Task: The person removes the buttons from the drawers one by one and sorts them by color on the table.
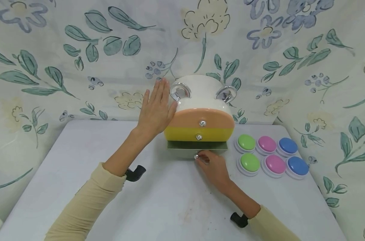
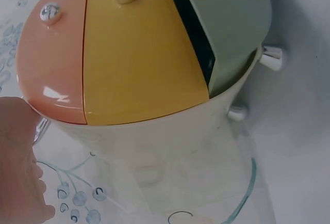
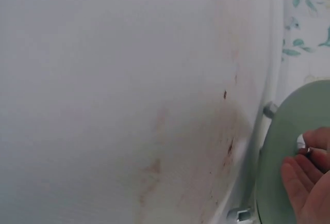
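Floral cloth (image 1: 80,50) hangs behind and beside the white bench (image 1: 170,201). The drawer box (image 1: 200,110) sits at the back middle, left hand (image 1: 155,110) flat and open against its side. Six buttons (image 1: 270,155) crowd just right of it. Green drawer (image 1: 197,145) pulled partway out, right hand (image 1: 214,167) pinching its knob (image 1: 197,156).

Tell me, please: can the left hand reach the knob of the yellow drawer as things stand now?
Probably yes. The left hand rests flat on the side of the drawer box, and the yellow drawer's knob sits uncovered on the front. The right hand pinches only the green drawer's knob below.
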Demonstrator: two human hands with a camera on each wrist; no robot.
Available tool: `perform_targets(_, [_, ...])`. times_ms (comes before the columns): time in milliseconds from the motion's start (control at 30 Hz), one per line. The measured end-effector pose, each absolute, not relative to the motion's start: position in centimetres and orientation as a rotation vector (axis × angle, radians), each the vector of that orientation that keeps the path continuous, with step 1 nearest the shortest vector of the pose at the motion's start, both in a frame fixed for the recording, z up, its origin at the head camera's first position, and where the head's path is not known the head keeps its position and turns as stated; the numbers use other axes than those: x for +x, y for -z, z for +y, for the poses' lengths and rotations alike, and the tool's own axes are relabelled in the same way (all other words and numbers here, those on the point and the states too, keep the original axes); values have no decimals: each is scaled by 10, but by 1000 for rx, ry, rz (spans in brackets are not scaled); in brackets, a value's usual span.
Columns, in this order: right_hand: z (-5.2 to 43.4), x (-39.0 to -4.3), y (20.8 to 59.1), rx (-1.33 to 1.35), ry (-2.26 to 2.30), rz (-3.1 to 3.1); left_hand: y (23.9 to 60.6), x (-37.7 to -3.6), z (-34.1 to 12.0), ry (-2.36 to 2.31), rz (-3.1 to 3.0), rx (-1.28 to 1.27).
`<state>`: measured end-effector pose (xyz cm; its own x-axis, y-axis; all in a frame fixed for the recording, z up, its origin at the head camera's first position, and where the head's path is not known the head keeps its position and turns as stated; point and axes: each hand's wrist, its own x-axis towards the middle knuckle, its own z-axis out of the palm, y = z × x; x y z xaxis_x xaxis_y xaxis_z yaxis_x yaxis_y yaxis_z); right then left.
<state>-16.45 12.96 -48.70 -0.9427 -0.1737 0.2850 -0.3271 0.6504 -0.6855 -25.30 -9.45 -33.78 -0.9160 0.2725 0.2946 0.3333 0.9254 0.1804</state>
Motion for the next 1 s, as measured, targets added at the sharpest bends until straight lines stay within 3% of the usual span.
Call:
perform_targets(300, [129, -191, 484, 414, -1175, -2688, 340, -253, -91, 371, -2807, -464])
perform_targets(633, [135, -193, 481, 471, -1013, -2747, 339, -255, -91, 348, -2807, -460])
perform_targets(1000, [195, -175, 442, 566, -662, -2911, 354, -241, -126, 341, -2903, -451])
